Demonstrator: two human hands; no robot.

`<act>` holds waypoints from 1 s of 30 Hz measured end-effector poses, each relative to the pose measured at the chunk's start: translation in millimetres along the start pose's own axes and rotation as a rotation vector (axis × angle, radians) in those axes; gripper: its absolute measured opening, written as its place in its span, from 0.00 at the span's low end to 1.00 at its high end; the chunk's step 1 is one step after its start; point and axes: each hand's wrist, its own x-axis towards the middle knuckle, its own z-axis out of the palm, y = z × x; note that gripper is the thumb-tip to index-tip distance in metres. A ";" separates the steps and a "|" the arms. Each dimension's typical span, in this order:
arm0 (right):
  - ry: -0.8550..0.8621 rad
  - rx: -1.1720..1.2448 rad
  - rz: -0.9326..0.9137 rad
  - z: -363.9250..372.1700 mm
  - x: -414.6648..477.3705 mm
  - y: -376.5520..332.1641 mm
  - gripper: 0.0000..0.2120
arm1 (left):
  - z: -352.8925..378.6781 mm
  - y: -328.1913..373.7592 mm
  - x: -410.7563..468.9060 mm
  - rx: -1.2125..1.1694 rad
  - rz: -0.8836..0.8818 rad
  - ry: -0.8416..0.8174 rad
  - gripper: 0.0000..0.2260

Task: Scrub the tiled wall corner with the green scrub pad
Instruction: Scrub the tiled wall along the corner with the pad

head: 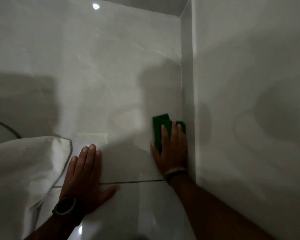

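A green scrub pad (158, 126) lies flat against the glossy grey tiled wall (111, 66), right beside the inner corner (186, 94) where a narrow side face meets it. My right hand (171, 149) presses on the pad with fingers spread flat, covering its lower right part. A bracelet and a dark band sit on that wrist. My left hand (87, 175) rests flat on the same wall, lower left of the pad, fingers together and nothing under it. A dark watch is on the left wrist.
A white towel (24, 170) hangs at the left, touching my left hand's side. A dark grout line (137, 181) runs across between my wrists. A plain pale wall (249, 101) stands close on the right. A thin dark cord (5, 126) curves at far left.
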 end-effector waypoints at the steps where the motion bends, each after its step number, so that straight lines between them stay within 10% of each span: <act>1: 0.003 -0.002 -0.001 -2.8 23.4 -0.8 0.33 | 0.2 -0.2 -0.2 0.002 0.002 -0.002 0.53; 12: -0.009 -0.065 -0.027 -17.7 144.4 -2.6 0.31 | 4.0 -2.1 -0.9 0.005 0.012 -0.003 0.54; 30: -0.088 -0.032 -0.021 15.8 -183.4 5.0 0.29 | -1.5 -0.9 1.6 0.015 -0.003 -0.017 0.53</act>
